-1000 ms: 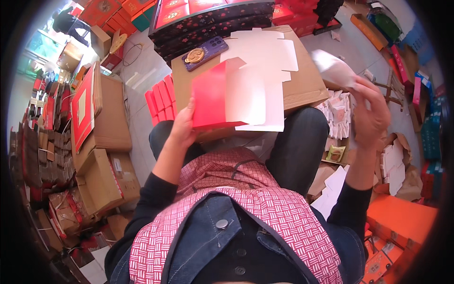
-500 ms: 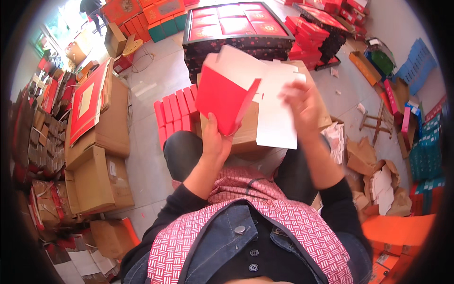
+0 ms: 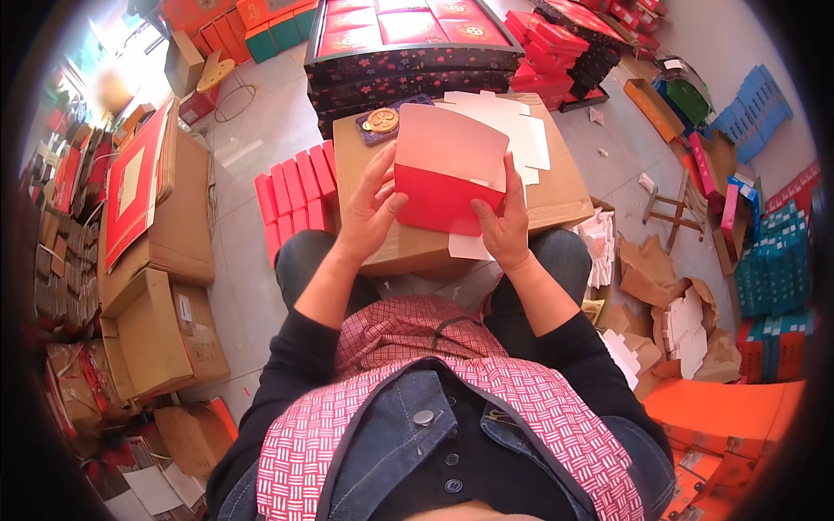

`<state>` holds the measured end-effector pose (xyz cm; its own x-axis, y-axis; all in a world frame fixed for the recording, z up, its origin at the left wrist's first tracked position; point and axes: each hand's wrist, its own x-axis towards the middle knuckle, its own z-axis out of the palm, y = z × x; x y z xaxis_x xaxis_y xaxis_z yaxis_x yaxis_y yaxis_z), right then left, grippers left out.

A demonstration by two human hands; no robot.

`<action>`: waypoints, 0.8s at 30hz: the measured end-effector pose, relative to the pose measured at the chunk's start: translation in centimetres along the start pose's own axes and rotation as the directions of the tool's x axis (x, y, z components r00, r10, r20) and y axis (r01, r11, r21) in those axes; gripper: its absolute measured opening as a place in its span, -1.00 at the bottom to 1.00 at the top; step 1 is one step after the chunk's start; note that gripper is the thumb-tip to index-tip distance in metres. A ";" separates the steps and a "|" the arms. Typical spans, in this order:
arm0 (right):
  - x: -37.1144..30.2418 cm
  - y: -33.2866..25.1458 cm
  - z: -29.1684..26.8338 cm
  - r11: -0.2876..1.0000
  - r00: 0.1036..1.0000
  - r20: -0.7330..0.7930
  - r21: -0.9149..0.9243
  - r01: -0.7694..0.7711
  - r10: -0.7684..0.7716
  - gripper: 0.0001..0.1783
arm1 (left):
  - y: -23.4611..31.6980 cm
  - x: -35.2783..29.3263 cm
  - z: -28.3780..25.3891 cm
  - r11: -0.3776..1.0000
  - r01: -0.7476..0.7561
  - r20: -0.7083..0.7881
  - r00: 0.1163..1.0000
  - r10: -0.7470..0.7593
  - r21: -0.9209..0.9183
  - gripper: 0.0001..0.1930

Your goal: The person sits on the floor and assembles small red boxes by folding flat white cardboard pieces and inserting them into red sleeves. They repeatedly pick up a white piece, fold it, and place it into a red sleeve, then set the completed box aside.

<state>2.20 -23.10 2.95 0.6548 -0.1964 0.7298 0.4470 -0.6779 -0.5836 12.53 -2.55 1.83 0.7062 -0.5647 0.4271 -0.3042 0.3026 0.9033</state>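
A small red cardboard box (image 3: 439, 201) is between my hands, its pale inner flap (image 3: 452, 143) standing up at the far side. My left hand (image 3: 369, 208) holds its left side, thumb near the front corner. On the right side, my right hand (image 3: 506, 217) grips it, with the thumb on the red front and the fingers along the edge. Under and behind it, white unfolded card (image 3: 524, 139) lies on a brown carton (image 3: 556, 187) in front of my knees. A dark purple phone-like object with a round gold piece (image 3: 382, 122) lies at the carton's far left.
Several small red boxes (image 3: 295, 193) stand in rows left of the carton. Behind it rises a stack of dark flowered trays (image 3: 408, 69) holding red boxes. Brown cartons (image 3: 165, 326) are at the left; a small wooden stool (image 3: 676, 213) and crumpled brown paper (image 3: 647, 269) are at the right.
The red box has turned and its flap now stands up behind. My right hand has come from the white card to the box's right side. The phone-like object has come into view.
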 end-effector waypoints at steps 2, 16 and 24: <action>-0.2 0.2 0.0 0.998 1.000 -0.011 0.062 -0.010 0.011 -0.24 | 0.3 1.4 -0.2 0.995 -0.020 0.042 0.999 0.016 0.102 -0.39; -8.7 -6.5 -2.9 0.626 0.670 0.297 0.240 -0.742 0.681 -0.56 | 2.8 -8.8 5.6 0.849 0.509 -0.116 0.843 -0.525 -0.142 -0.74; -8.8 -6.3 -4.1 0.565 0.682 0.270 0.400 -0.722 0.680 -0.64 | 5.2 -8.5 4.7 0.936 0.317 -0.026 0.948 -0.317 0.151 -0.78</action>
<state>-8.89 -19.99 1.61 0.9148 -0.4040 0.0050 0.0238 0.0417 -0.9988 1.96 0.21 3.10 0.7826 -0.6114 0.1176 -0.1575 -0.0116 0.9875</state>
